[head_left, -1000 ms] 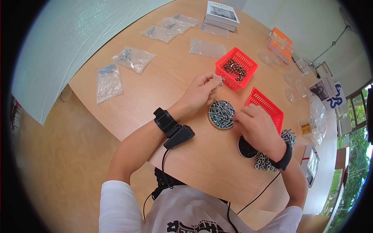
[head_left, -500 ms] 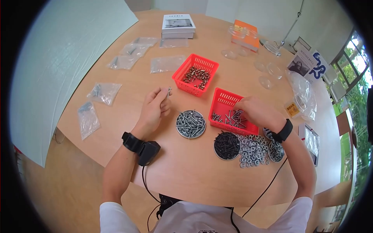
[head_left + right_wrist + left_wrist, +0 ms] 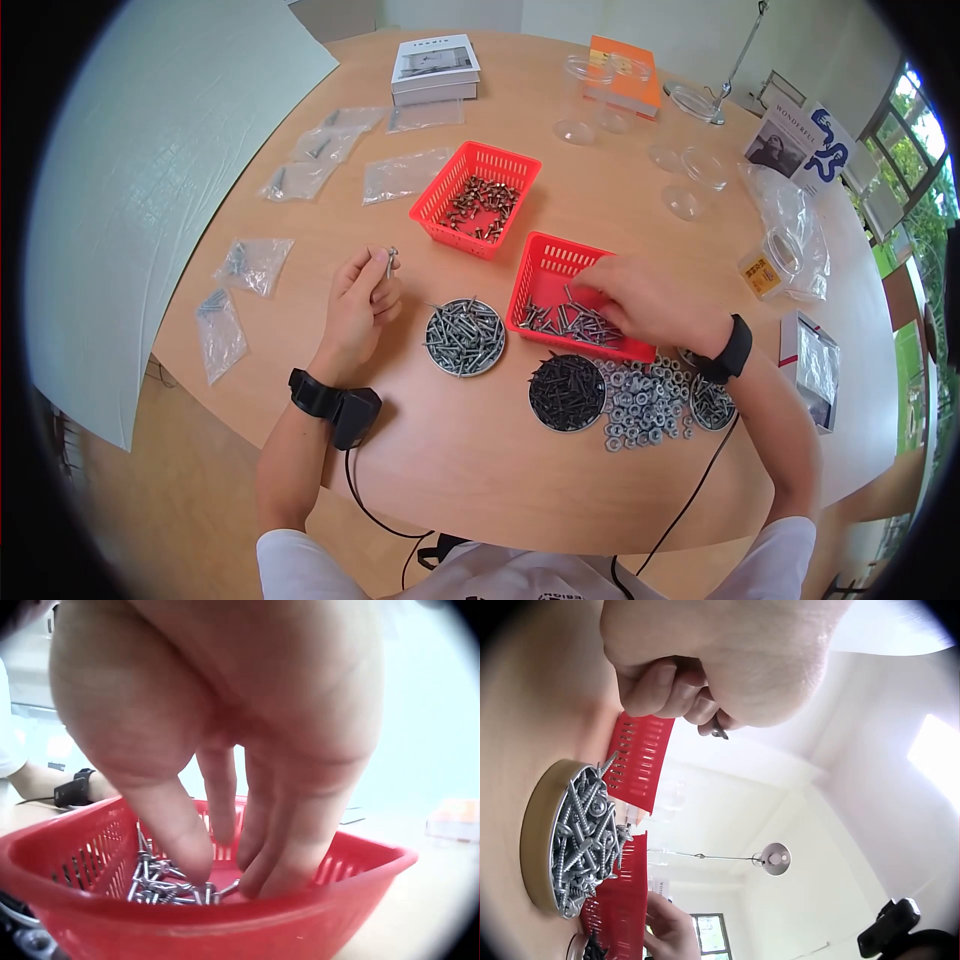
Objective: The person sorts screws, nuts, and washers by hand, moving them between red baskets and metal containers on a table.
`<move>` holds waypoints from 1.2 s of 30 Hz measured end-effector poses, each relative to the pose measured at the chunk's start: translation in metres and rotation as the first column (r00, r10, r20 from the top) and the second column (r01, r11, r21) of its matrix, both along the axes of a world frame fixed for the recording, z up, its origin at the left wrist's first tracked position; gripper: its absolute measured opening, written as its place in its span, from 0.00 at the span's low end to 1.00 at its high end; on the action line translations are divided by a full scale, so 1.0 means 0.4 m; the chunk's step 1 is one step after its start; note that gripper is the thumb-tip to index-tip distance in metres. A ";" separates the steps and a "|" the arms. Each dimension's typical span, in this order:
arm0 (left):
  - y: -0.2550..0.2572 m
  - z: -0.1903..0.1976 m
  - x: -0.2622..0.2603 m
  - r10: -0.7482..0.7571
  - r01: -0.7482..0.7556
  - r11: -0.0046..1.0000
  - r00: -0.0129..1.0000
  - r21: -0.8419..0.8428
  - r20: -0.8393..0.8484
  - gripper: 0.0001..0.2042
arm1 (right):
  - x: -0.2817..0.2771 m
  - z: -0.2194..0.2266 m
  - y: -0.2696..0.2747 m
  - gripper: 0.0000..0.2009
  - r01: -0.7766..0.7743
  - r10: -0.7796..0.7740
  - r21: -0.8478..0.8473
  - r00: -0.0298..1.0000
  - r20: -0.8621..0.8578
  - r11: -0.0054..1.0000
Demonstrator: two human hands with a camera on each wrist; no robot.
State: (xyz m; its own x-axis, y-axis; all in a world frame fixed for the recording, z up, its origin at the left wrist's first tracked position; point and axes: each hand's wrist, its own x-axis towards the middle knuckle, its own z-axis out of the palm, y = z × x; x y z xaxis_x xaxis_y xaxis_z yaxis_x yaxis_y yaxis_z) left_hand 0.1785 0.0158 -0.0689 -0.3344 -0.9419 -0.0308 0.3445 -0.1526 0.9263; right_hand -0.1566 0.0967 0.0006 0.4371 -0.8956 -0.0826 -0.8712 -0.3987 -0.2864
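My left hand [image 3: 358, 300] pinches a small silver screw [image 3: 391, 262] between thumb and fingertips, raised left of a round tin of silver screws [image 3: 465, 337]. In the left wrist view its fingers [image 3: 651, 690] are curled and a metal tip pokes out beside them. My right hand [image 3: 650, 300] reaches down into the nearer red basket [image 3: 560, 252], where long silver screws [image 3: 570, 318] lie. The right wrist view has its thumb and fingers [image 3: 296, 847] spread apart, tips down at those screws [image 3: 161, 881], with a gap between them.
Behind stands another red basket [image 3: 428, 208] with brownish bolts. Near the right arm are a tin of black screws [image 3: 567, 392], loose nuts [image 3: 640, 405] and a tin of small screws [image 3: 714, 402]. Plastic bags [image 3: 255, 265] lie left; books [image 3: 435, 68] and clear dishes [image 3: 683, 202] lie farther back.
My right hand has gone from beside the silver-screw tin into the nearer red basket. My left hand keeps its screw. The head view has swung, shifting everything leftward.
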 end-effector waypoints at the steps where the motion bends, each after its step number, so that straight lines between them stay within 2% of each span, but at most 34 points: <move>1: -0.001 0.000 0.001 0.004 -0.004 1.000 1.000 -0.008 0.000 0.10 | -0.009 0.005 0.008 0.17 0.077 -0.075 -0.103 0.997 0.031 0.992; 2: -0.003 0.003 -0.001 0.007 -0.007 1.000 1.000 -0.021 -0.002 0.10 | -0.018 0.012 0.016 0.17 0.158 -0.146 -0.207 0.987 0.068 0.966; 5: 0.002 0.004 -0.006 0.008 -0.008 1.000 1.000 -0.025 -0.001 0.10 | -0.037 -0.005 0.030 0.14 0.226 -0.236 -0.441 0.971 0.034 0.868; 8: 0.002 -0.007 -0.011 -0.005 0.005 1.000 1.000 0.011 -0.018 0.10 | -0.078 -0.025 -0.004 0.14 0.200 -0.195 -0.240 0.980 0.045 0.950; 11: 0.013 -0.027 -0.036 0.001 0.001 0.997 0.999 0.073 -0.032 0.10 | -0.068 -0.036 -0.002 0.15 0.224 -0.209 -0.202 0.974 0.093 0.954; 14: 0.019 -0.038 -0.045 -0.032 0.034 0.997 0.999 0.067 -0.041 0.10 | -0.054 -0.058 0.007 0.15 0.189 -0.139 -0.305 0.974 0.178 0.934; 17: 0.009 -0.035 -0.034 -0.050 0.061 0.990 0.995 0.128 -0.087 0.11 | -0.012 -0.025 0.043 0.13 0.284 -0.196 -0.407 0.949 0.246 0.868; 20: 0.012 -0.028 -0.040 -0.069 0.083 0.985 0.993 0.151 -0.097 0.10 | 0.025 0.019 0.069 0.11 0.291 -0.243 -0.425 0.956 0.165 0.857; 23: 0.012 -0.032 -0.039 -0.084 0.096 0.985 0.992 0.142 -0.093 0.10 | 0.037 0.024 0.062 0.08 0.239 -0.196 -0.369 0.969 0.150 0.898; 26: 0.007 -0.030 -0.041 -0.048 0.063 0.986 0.994 0.153 -0.097 0.10 | 0.046 0.021 0.042 0.05 0.128 -0.133 -0.210 0.991 -0.010 0.969; 29: -0.011 -0.024 -0.049 0.008 0.005 0.989 0.996 0.147 -0.091 0.10 | 0.039 -0.005 0.013 0.04 0.117 -0.120 -0.069 0.992 -0.036 0.991; 32: -0.026 -0.032 -0.054 0.047 -0.036 0.992 0.995 0.125 -0.089 0.11 | 0.035 -0.040 -0.008 0.04 0.096 -0.096 0.000 0.993 -0.067 0.995; 36: -0.025 -0.031 -0.052 0.028 -0.021 0.993 0.998 0.113 -0.060 0.11 | 0.037 -0.048 -0.019 0.05 0.092 -0.093 -0.013 0.988 -0.121 0.996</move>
